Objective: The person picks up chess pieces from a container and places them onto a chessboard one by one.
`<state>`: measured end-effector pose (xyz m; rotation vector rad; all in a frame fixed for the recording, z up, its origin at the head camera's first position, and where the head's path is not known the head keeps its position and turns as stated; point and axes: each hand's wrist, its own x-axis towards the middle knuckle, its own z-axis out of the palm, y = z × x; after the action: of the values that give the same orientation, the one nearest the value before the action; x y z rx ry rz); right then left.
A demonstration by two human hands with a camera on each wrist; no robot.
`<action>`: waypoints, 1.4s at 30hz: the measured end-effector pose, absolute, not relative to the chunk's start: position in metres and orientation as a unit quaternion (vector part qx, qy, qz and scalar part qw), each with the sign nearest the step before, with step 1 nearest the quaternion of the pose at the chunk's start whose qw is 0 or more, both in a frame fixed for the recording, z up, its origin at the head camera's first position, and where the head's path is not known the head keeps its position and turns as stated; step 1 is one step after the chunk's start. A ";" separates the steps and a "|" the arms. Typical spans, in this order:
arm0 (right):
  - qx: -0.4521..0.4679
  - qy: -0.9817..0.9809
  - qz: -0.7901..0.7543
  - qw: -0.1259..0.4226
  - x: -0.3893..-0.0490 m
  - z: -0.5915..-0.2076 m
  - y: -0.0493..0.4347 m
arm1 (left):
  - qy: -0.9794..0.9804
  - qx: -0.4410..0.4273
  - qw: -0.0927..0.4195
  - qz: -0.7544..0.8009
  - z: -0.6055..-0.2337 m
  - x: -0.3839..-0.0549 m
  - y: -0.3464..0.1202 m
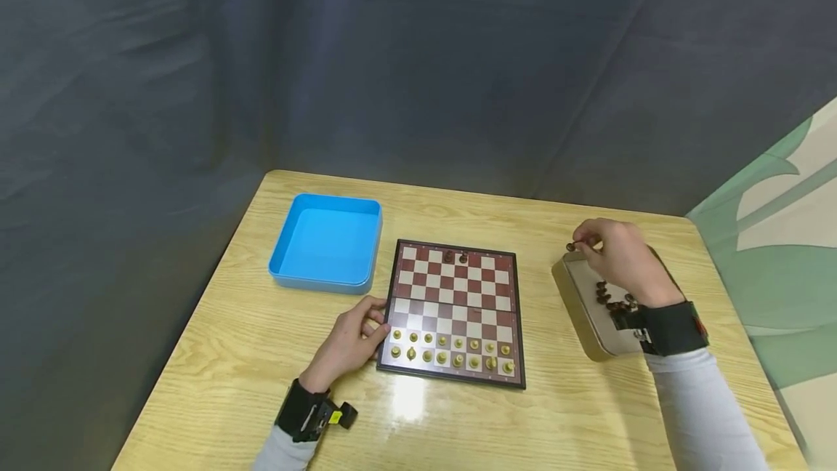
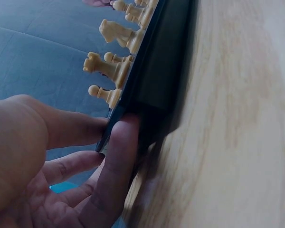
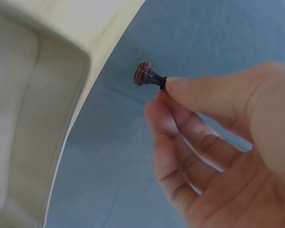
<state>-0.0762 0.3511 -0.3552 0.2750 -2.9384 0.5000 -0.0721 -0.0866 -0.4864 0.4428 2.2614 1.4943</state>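
Note:
A brown-and-white chessboard lies on the table, with light chess pieces in two rows on its near side. Two dark chess pieces stand at its far edge. My left hand holds the board's near left side; in the left wrist view thumb and fingers meet at the corner, below a light rook. Over the far end of a rectangular tin, my right hand pinches a dark chess piece between thumb and fingertips, its round base pointing outward and its top hidden.
More dark chess pieces lie loose inside the tin, partly covered by the right wrist. A shallow blue tray sits behind the board to the left. Dark cloth hangs behind the wooden table.

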 end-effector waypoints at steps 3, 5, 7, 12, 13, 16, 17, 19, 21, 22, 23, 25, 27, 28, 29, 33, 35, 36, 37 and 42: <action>0.102 -0.978 0.163 0.075 -0.082 -0.356 0.342 | 0.810 0.159 0.195 0.530 -0.486 -0.072 -0.086; 0.107 -0.978 0.165 0.075 -0.087 -0.358 0.335 | 0.809 0.160 0.196 0.530 -0.486 -0.072 -0.086; 0.113 -0.977 0.164 0.075 -0.091 -0.359 0.328 | 0.807 0.164 0.195 0.532 -0.486 -0.072 -0.086; 0.133 -0.973 0.177 0.072 -0.102 -0.360 0.308 | 0.803 0.169 0.195 0.538 -0.485 -0.072 -0.086; 0.137 -0.971 0.182 0.072 -0.104 -0.361 0.305 | 0.802 0.170 0.195 0.538 -0.484 -0.072 -0.086; 0.155 -0.965 0.199 0.071 -0.110 -0.363 0.294 | 0.804 0.169 0.194 0.536 -0.483 -0.072 -0.086; 0.161 -0.963 0.205 0.070 -0.112 -0.365 0.291 | 0.804 0.168 0.195 0.536 -0.483 -0.072 -0.086; 0.172 -0.959 0.216 0.066 -0.115 -0.367 0.285 | 0.805 0.166 0.196 0.535 -0.483 -0.071 -0.086; 0.180 -0.956 0.222 0.063 -0.118 -0.370 0.280 | 0.807 0.161 0.199 0.533 -0.483 -0.071 -0.086; 0.183 -0.955 0.224 0.062 -0.119 -0.371 0.277 | 0.807 0.161 0.199 0.533 -0.483 -0.071 -0.086; 0.185 -0.954 0.227 0.061 -0.120 -0.372 0.275 | 0.806 0.161 0.200 0.533 -0.483 -0.071 -0.086; 0.190 -0.953 0.231 0.058 -0.121 -0.375 0.271 | 0.806 0.161 0.200 0.533 -0.483 -0.071 -0.086; 0.192 -0.952 0.232 0.056 -0.122 -0.376 0.267 | 0.806 0.165 0.198 0.533 -0.483 -0.072 -0.085; 0.194 -0.951 0.233 0.056 -0.123 -0.377 0.265 | 0.805 0.167 0.197 0.534 -0.483 -0.072 -0.085; 0.194 -0.951 0.233 0.055 -0.123 -0.378 0.263 | 0.805 0.167 0.197 0.534 -0.483 -0.072 -0.085; 0.191 -0.954 0.227 0.048 -0.126 -0.383 0.256 | 0.802 0.170 0.195 0.538 -0.483 -0.072 -0.085; 0.190 -0.954 0.226 0.041 -0.128 -0.387 0.254 | 0.801 0.170 0.196 0.540 -0.482 -0.072 -0.085; 0.190 -0.955 0.225 0.037 -0.128 -0.388 0.252 | 0.801 0.170 0.196 0.540 -0.482 -0.072 -0.085; 0.189 -0.955 0.226 0.034 -0.128 -0.390 0.251 | 0.801 0.170 0.196 0.540 -0.482 -0.072 -0.085; 0.182 -0.955 0.234 0.015 -0.130 -0.400 0.243 | 0.801 0.167 0.197 0.540 -0.482 -0.071 -0.086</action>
<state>-0.1297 0.2431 -0.4002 0.5658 -2.9727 0.7270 -0.0707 -0.0861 -0.4823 0.4683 2.2414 1.5122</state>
